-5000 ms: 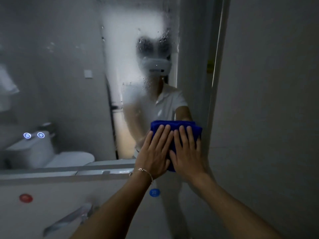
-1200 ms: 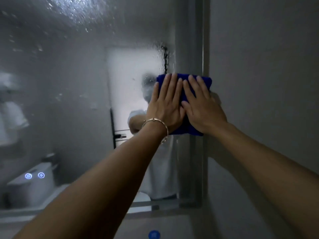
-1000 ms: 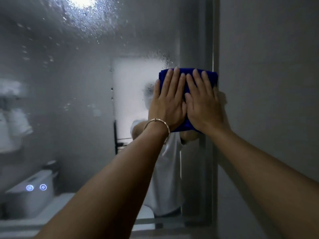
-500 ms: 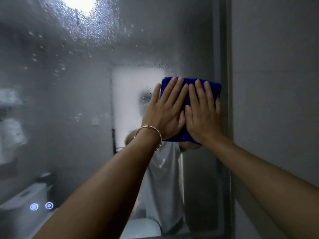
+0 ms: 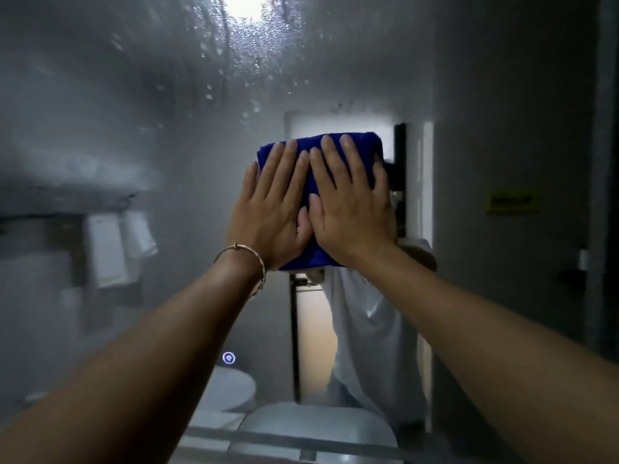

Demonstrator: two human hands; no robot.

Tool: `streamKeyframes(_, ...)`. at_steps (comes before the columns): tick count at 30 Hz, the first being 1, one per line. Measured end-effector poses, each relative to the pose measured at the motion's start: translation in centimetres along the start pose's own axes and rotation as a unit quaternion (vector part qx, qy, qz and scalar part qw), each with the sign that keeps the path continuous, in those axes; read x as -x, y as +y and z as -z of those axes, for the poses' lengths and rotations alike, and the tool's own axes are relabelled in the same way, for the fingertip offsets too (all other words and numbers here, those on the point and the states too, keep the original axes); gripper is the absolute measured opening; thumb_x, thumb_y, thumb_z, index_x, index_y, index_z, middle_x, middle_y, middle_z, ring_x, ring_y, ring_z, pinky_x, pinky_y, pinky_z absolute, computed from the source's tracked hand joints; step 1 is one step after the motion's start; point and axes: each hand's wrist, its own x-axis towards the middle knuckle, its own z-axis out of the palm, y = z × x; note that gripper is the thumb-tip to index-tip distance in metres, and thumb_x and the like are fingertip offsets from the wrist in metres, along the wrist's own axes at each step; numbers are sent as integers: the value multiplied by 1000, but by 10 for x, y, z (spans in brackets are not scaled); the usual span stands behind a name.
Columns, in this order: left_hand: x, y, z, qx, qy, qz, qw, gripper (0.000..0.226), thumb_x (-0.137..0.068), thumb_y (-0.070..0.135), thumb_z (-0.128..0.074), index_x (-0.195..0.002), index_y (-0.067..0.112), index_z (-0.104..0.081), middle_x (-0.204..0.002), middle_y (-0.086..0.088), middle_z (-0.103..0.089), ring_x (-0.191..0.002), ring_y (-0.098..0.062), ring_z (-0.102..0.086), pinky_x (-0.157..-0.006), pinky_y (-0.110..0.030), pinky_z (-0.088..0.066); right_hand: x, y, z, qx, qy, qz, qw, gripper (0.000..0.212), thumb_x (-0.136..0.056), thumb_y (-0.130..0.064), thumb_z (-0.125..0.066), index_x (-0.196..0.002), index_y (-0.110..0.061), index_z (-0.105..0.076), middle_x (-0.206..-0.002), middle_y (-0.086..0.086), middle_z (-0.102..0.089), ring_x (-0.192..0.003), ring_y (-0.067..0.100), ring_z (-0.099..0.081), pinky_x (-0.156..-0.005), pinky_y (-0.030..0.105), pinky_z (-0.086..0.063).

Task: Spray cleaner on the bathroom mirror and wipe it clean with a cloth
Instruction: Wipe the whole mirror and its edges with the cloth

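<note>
A folded blue cloth (image 5: 360, 145) lies flat against the bathroom mirror (image 5: 167, 128) near the middle of the view. My left hand (image 5: 268, 209), with a thin bracelet on its wrist, presses on the cloth's left half with straight fingers. Beside it, my right hand (image 5: 348, 209) presses on the right half the same way. The mirror is foggy and dotted with droplets at the top and left; the strip to the right of the cloth looks clearer. No spray bottle is in view.
The mirror's right edge (image 5: 599, 195) meets a grey wall. The mirror's lower edge (image 5: 301, 442) runs along the bottom. Reflected in the glass are a toilet (image 5: 227, 390), hanging towels (image 5: 117, 246), a doorway and a person in a white shirt.
Both hands slid the cloth up from the mirror's lower right, then leftward away from its right edge. The wiped strip at the right looks clearer.
</note>
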Motion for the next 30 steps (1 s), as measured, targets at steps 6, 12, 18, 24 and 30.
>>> streamKeyframes(6, 9, -42, -4, -10, 14, -54, 998, 67, -86, 34, -25, -146, 4, -21, -153, -17, -21, -143, -29, -16, -116, -47, -14, -5, -35, -10, 14, 5, -17, 1000, 59, -93, -36, -27, -145, -10, -36, -153, 10, -34, -142, 29, -28, -110, 55, -24)
streamKeyframes(12, 26, -99, -5, -17, 15, -64, 998, 68, -86, 37, -26, -146, 5, -21, -153, -16, -22, -143, -28, -17, -115, -47, -15, -21, -85, -22, 19, 2, -15, 1000, 60, -93, -36, -28, -145, -10, -35, -153, 9, -34, -142, 28, -27, -110, 55, -24)
streamKeyframes(18, 69, -173, -13, 4, 7, -11, 1000, 68, -86, 34, -25, -145, 3, -17, -153, -17, -20, -143, -28, -16, -116, -44, -9, -41, -169, -47, 20, 14, 21, 999, 59, -92, -36, -27, -145, -11, -37, -152, 8, -36, -142, 27, -29, -112, 52, -19)
streamKeyframes(24, 72, -176, -16, 42, 15, 3, 999, 70, -82, 32, -28, -144, 0, -24, -152, -20, -22, -142, -31, -17, -115, -48, -15, -41, -175, -53, 20, 26, 30, 999, 58, -92, -35, -29, -145, -10, -37, -152, 9, -36, -141, 28, -28, -112, 52, -16)
streamKeyframes(30, 68, -154, 4, -3, -28, 52, 998, 67, -87, 35, -21, -143, -2, -27, -150, -22, -25, -141, -34, -19, -116, -48, -9, -40, -153, -38, -5, -14, 108, 994, 55, -96, -32, -29, -145, -8, -36, -152, 11, -35, -142, 27, -27, -112, 48, -19)
